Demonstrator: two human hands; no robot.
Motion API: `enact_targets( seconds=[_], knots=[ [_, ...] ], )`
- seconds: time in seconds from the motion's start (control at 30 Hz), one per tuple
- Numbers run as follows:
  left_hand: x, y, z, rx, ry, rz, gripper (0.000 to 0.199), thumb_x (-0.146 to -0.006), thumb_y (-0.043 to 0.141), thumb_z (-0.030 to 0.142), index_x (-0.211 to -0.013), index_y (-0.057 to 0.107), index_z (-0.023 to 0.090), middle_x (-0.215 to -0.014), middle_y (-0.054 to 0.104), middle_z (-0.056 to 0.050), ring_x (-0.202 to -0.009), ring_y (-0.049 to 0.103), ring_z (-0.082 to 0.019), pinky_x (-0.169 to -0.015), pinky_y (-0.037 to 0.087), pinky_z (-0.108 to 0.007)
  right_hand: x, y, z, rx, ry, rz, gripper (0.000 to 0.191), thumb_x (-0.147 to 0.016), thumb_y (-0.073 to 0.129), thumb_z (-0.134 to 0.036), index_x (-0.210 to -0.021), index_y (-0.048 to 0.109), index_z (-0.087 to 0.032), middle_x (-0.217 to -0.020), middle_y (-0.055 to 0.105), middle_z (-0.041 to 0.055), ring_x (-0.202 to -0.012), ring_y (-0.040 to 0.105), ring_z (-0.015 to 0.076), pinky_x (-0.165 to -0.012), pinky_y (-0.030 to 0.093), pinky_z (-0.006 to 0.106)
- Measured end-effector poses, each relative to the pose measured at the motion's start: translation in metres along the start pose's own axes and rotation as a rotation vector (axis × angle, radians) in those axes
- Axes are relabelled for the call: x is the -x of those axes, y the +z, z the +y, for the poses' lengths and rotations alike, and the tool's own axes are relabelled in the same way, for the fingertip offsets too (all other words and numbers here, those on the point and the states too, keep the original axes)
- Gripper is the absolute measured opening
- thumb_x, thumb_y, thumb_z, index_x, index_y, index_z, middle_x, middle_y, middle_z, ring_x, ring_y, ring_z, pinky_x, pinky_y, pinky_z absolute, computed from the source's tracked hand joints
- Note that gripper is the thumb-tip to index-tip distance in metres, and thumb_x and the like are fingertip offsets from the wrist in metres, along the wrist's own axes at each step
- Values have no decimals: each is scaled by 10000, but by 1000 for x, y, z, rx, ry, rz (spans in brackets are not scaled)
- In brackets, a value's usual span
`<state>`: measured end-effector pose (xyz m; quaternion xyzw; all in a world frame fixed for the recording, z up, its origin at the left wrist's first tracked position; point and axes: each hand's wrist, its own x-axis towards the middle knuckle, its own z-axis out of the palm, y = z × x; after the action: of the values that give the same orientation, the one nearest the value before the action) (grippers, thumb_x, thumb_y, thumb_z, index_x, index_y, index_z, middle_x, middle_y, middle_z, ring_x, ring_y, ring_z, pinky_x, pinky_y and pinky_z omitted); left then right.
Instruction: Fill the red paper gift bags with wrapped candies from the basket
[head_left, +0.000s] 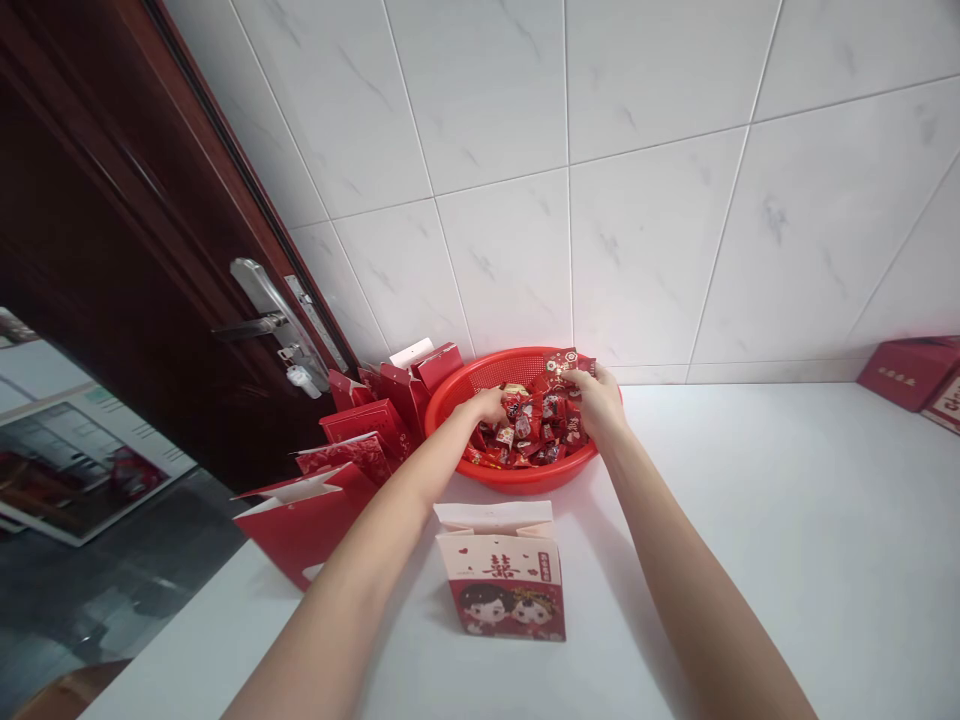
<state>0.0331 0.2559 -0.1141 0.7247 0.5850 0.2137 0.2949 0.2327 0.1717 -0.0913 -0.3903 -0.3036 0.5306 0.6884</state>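
A red plastic basket (517, 482) holds a heap of red wrapped candies (529, 425). My left hand (491, 406) reaches in from the left side, its fingers closed at a wrapped candy in the heap; the fingertips are partly hidden. Over the right rim, my right hand (598, 398) pinches a red candy packet (561, 363) with a pale flower print, raised above the pile. In front of the basket, between my forearms, a pink and red gift box (504, 590) stands upright with its top flaps up. Two cartoon faces are printed on its front.
Several red gift boxes (311, 525) with raised flaps stand along the table's left side. A dark red box (909, 372) lies at the far right of the white table (787, 500). Behind is a tiled wall (637, 240); a brown door (150, 200) is at left.
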Motion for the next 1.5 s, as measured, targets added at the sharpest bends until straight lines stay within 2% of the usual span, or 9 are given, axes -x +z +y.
enact_targets(
  seconds=[0.1,0.2,0.33,0.4,0.5,0.77,0.97,1.2,1.5],
  knots=[
    [4,-3,0,77,-1,-26,262,-420,863,151,-550,646,222,-518,603,32,-548,595,-201,-553,442,-290,1,0,0,-21,-3,-7,166,-586,688,-177,-696,573,-222,-648,662,-39,-629,631,155,-560,529,257],
    [6,-7,6,164,15,-7,219,-473,846,212,-523,633,204,-478,563,35,-501,542,-175,-541,419,-301,2,1,-2,-19,0,-21,166,-588,696,-183,-706,588,-223,-666,672,-36,-625,642,163,-561,545,270],
    [9,-11,21,345,104,64,222,-585,818,336,-723,741,181,-739,729,-20,-694,638,-193,-703,481,-321,3,1,-3,-10,22,-2,160,-594,699,-181,-712,600,-220,-692,689,-32,-618,648,161,-538,535,262],
    [12,-11,30,498,147,63,321,-583,837,363,-836,771,178,-888,770,-48,-828,678,-220,-812,498,-347,2,1,-3,-9,36,6,154,-599,697,-176,-709,599,-221,-693,693,-31,-629,654,162,-545,542,262],
    [18,-10,39,635,171,19,403,-550,881,376,-883,779,173,-942,781,-64,-892,694,-247,-866,504,-382,1,1,-2,-17,29,3,150,-593,690,-159,-705,609,-217,-700,706,-29,-660,670,164,-582,562,265],
    [23,-10,43,679,210,26,445,-556,911,388,-924,788,170,-984,794,-70,-947,706,-263,-895,509,-384,-1,0,0,-38,14,-26,156,-573,697,-160,-701,621,-208,-696,706,-29,-640,662,150,-617,569,267],
    [25,-10,44,725,128,16,424,-582,907,390,-921,781,169,-901,783,-60,-803,694,-216,-805,511,-356,-1,0,0,-61,10,-70,148,-574,724,-179,-685,634,-214,-679,714,-15,-644,663,171,-584,561,271],
    [26,-9,48,742,103,25,430,-539,929,421,-835,763,157,-821,755,-35,-721,651,-174,-736,479,-323,2,0,-3,-95,19,-101,135,-606,730,-159,-720,666,-192,-715,736,14,-670,693,172,-652,587,277],
    [26,-11,45,738,139,62,513,-549,932,503,-921,800,174,-991,797,-85,-917,705,-239,-878,515,-356,2,-1,-3,-66,29,-96,116,-606,727,-151,-690,664,-201,-706,736,3,-659,678,167,-600,570,265]
  ],
)
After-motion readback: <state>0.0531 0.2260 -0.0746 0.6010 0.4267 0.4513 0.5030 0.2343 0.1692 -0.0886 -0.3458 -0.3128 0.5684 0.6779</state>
